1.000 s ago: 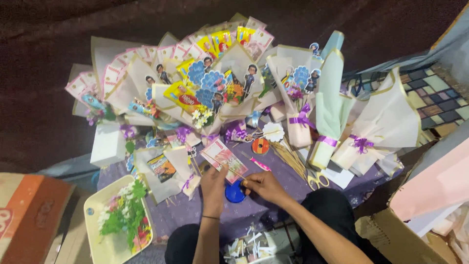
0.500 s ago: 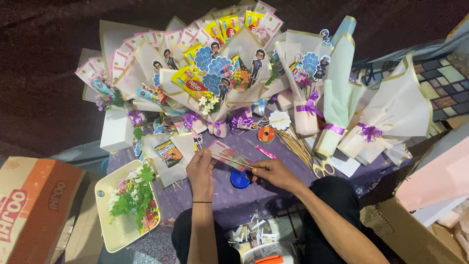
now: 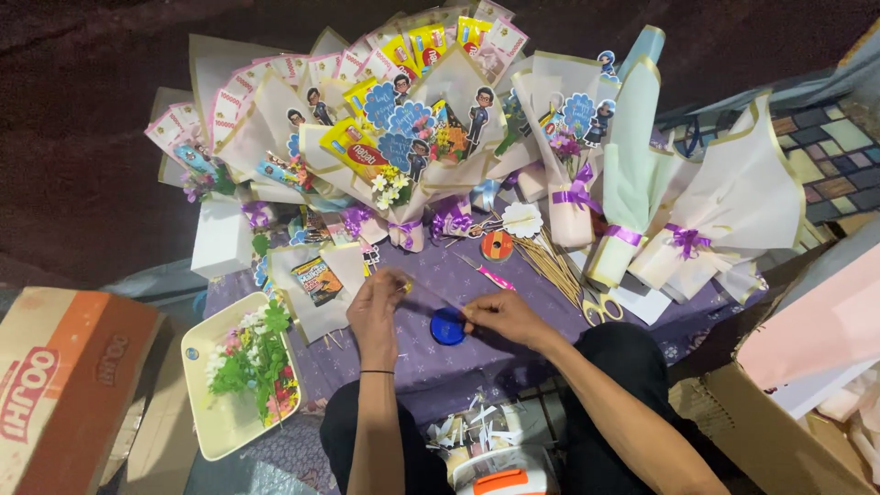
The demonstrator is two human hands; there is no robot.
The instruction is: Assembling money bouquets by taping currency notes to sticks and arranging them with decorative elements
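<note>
Ribbon strip (image 3: 431, 298) pinched between both hands (image 3: 440, 312) over purple cloth (image 3: 458, 367); wrapped bouquets (image 3: 412, 137) line dark ground beyond.

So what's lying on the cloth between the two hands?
In the head view, a round blue lid sits on the purple cloth between left hand and right hand.

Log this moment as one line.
left hand: pinching thin stick | right hand: holding stick's other end | below: blue round lid on purple cloth
</note>
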